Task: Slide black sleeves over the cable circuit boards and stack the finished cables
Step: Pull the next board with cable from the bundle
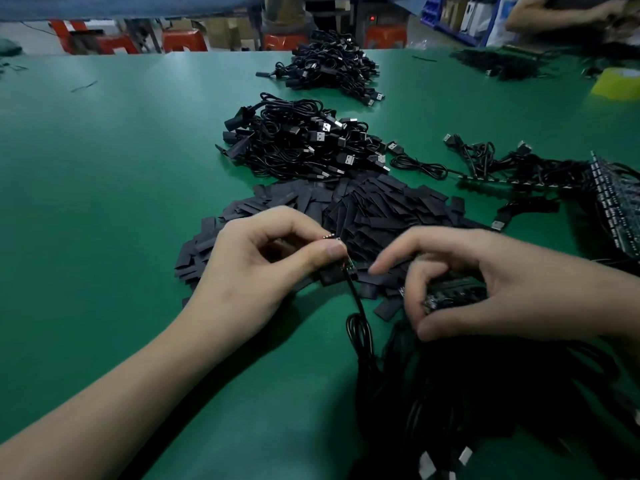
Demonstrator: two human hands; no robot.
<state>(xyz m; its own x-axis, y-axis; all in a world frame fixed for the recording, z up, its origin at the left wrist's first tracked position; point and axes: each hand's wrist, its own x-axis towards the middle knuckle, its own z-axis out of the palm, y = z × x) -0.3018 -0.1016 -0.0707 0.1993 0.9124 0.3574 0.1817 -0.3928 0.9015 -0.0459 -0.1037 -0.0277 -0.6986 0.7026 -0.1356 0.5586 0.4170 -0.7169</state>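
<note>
Circuit board [345,264] is pinched, half hidden, by left hand [263,271]; right hand [491,289] grips blurred boards [453,293].

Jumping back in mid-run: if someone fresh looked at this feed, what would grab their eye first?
The hands at the centre: the left hand pinches a small circuit board on its cable, while the right hand grips a bundle of boards. Just beyond them spreads a heap of flat black sleeves, and behind that lies a tangled pile of black cables on the green table.
</note>
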